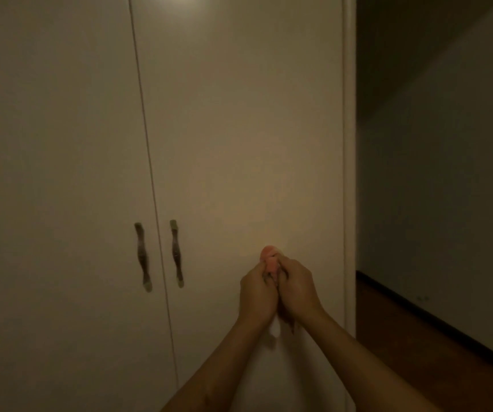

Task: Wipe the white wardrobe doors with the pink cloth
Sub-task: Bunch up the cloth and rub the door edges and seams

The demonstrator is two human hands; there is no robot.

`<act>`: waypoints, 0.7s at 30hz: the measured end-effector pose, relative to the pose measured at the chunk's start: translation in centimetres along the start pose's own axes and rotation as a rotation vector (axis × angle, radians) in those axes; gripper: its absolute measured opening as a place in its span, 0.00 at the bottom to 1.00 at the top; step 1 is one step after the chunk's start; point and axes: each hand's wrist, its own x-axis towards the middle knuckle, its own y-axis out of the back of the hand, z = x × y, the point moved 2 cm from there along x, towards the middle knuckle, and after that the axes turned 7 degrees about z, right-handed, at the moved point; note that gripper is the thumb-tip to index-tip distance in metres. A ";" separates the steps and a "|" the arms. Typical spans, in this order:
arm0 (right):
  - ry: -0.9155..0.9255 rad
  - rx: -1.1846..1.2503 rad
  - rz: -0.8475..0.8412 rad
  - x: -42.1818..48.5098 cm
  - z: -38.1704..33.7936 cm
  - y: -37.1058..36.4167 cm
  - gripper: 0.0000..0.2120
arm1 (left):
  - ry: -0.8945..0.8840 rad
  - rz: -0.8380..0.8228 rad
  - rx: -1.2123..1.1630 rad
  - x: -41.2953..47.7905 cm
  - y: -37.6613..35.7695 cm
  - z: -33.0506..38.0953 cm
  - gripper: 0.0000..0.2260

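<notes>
While gripping the pink cloth (270, 258) with left hand (257, 294) and right hand (297, 288) pressed together, low before the right door (239, 129), seemingly bunching it; next needs pressing flat onto the door.

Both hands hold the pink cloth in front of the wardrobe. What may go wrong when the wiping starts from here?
1. The pink cloth is bunched tight between the left hand and the right hand. Wiped like this, it would likely touch only a small patch of the right door.
2. The light is dim, so missed spots may go unseen.
3. A wide stroke might snag on the door's handle.
</notes>
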 end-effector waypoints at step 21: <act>-0.106 -0.022 0.139 2.8 7.6 7.6 0.10 | -0.047 -0.176 -0.003 0.2 -11.3 2.9 0.15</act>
